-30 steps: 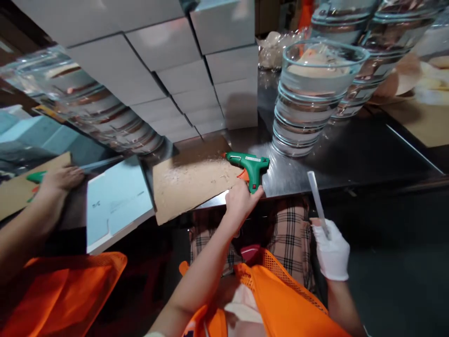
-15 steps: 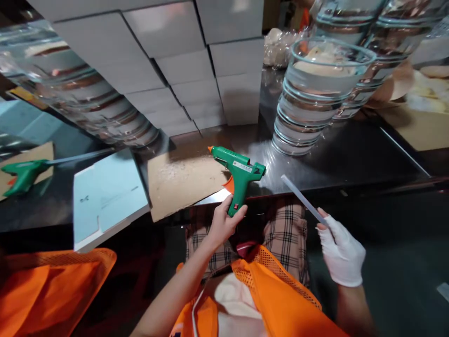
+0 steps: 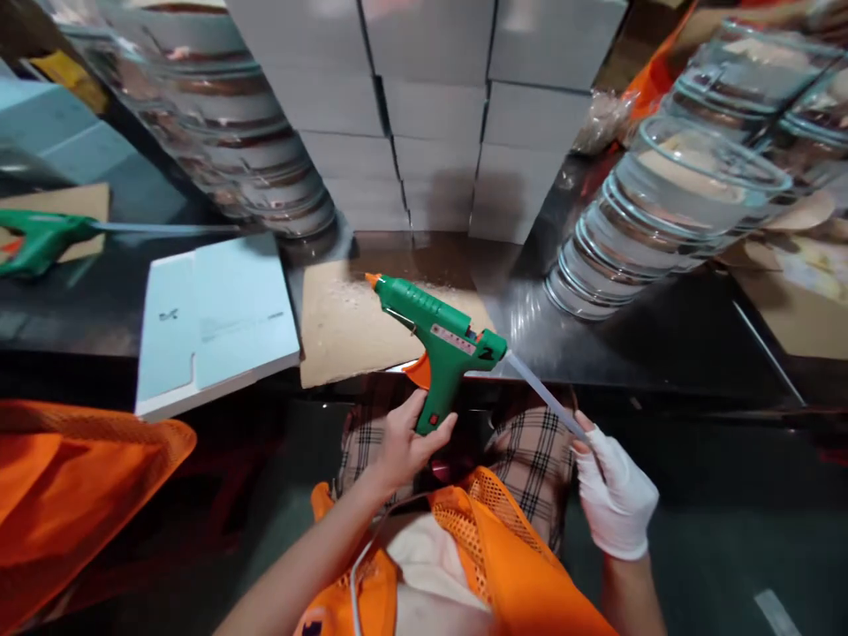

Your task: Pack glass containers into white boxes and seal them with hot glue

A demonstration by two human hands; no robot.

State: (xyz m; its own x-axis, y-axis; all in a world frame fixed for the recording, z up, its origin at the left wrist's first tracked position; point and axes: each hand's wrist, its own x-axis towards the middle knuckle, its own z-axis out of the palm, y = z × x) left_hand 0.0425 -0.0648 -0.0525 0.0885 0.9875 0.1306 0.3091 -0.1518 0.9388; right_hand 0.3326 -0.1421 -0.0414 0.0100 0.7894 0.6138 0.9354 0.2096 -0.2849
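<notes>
Left hand [image 3: 404,442] has lifted the green glue gun [image 3: 441,340] off the bench [image 3: 662,336]; gloved right hand [image 3: 613,495], pinching the glue stick [image 3: 547,397], now meets its rear opening.

Left hand [image 3: 404,442] bare, fingers curled in grip; right hand [image 3: 615,499] (white-gloved) pinching, forearms raised.

Glue gun [image 3: 441,340]: green body, orange nozzle tip and orange trigger, small red switch on the grip. Glue stick [image 3: 543,399]: translucent, whitish. Right hand [image 3: 616,496]: white glove. Left hand [image 3: 405,442]: bare. Vest [image 3: 523,574]: orange mesh. Trousers [image 3: 540,442]: beige plaid with dark lines. Flat carton [image 3: 215,318]: pale blue with white edge. Cardboard sheet [image 3: 351,327]: brown, speckled white. Stacked boxes [image 3: 430,115]: grey-white. Table [image 3: 662,340]: dark, glossy
</notes>
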